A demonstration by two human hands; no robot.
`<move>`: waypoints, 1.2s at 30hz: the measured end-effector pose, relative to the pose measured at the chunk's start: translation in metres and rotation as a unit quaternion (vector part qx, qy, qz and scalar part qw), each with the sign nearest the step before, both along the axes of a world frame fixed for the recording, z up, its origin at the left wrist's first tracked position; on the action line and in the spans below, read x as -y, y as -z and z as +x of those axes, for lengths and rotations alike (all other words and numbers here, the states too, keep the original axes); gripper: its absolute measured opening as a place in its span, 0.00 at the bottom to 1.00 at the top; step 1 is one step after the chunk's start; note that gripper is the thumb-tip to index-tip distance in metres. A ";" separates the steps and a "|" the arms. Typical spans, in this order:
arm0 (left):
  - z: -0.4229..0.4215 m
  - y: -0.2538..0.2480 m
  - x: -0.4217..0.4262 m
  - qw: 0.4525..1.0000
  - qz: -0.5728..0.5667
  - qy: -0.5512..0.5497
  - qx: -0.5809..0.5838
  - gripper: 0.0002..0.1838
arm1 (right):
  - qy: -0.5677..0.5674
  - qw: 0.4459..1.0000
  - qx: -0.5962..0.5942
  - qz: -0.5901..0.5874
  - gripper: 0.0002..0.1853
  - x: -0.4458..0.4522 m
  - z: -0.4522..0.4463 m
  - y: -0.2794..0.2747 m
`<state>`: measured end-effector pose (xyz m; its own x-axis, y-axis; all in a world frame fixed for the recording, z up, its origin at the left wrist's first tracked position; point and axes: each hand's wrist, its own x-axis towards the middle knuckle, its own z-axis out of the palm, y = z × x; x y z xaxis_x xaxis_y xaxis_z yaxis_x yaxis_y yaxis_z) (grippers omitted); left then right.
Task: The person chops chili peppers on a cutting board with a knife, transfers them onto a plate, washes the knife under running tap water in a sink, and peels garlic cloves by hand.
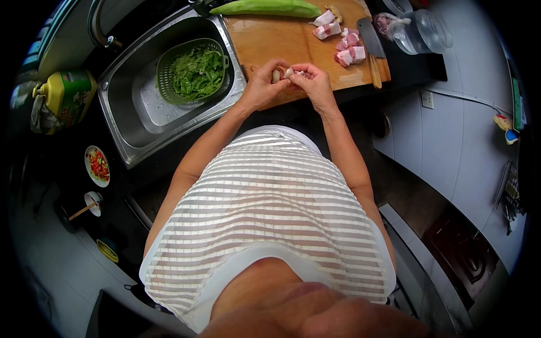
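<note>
My left hand (264, 87) is closed with a pale garlic clove (275, 76) between its fingers, over the near edge of the wooden cutting board (270, 42). Right beside it, my right hand (315, 87) pinches another small pale piece (288, 73), which looks like garlic. Some pinkish bits show under the right fingers, too small to make out. Chunks of raw meat (350, 55) lie at the board's right side, next to a cleaver (371, 38) with a wooden handle. A long green gourd (267, 7) rests along the far edge.
Left of the board, a sink (132, 138) holds a green basket (163, 73) of leafy greens (198, 73). A yellow-green jug (70, 98), a plate of chopped red and green pieces (98, 166) and a small bowl (93, 204) stand further left. A glass jar (425, 34) is at the right.
</note>
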<state>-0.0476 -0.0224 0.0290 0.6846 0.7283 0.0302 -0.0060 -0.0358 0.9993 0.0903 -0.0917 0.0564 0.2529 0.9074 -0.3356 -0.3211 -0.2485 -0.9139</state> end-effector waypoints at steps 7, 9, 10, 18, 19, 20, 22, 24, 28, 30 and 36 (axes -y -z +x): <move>-0.004 -0.004 -0.002 1.000 -0.020 -0.001 -0.019 0.17 | 0.001 1.000 0.009 -0.012 0.10 -0.003 -0.001 0.000; -0.004 -0.005 -0.002 0.999 -0.027 -0.003 -0.028 0.17 | 0.005 1.000 0.018 -0.019 0.10 -0.004 -0.002 -0.001; -0.004 -0.005 -0.002 0.999 -0.027 -0.003 -0.028 0.17 | 0.004 1.000 0.018 -0.020 0.10 -0.004 -0.002 -0.003; 0.001 -0.006 0.000 0.977 -0.203 -0.001 0.067 0.16 | 0.026 1.000 0.009 -0.007 0.09 -0.006 -0.002 0.006; -0.001 -0.007 -0.004 0.977 -0.203 -0.001 0.067 0.16 | 0.026 1.000 0.009 -0.007 0.09 -0.006 -0.001 0.008; -0.005 -0.006 -0.011 0.945 -0.307 0.046 0.099 0.14 | 0.043 0.999 -0.018 0.018 0.10 -0.005 -0.001 0.009; -0.007 -0.008 -0.015 0.900 -0.407 0.092 0.129 0.13 | 0.060 0.996 -0.046 0.043 0.12 -0.005 0.000 0.008; -0.006 -0.011 -0.013 0.913 -0.383 0.075 0.122 0.11 | 0.041 0.997 -0.037 0.048 0.16 -0.006 0.001 0.004; -0.001 -0.008 -0.008 0.979 -0.197 0.020 0.053 0.12 | 0.011 0.999 0.032 0.029 0.17 -0.008 -0.001 0.001; -0.003 -0.003 -0.014 0.971 -0.231 0.048 0.036 0.13 | 0.018 0.997 0.068 0.017 0.16 -0.009 0.000 0.008; -0.006 -0.012 -0.013 0.956 -0.284 0.053 0.058 0.14 | -0.008 1.000 0.027 0.002 0.11 -0.005 0.001 -0.001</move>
<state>-0.0536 -0.0098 0.0408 0.7717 0.5767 -0.2682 -0.0922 0.5186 0.8500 0.0910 -0.0864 0.0574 0.2564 0.9127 -0.3182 -0.2668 -0.2496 -0.9309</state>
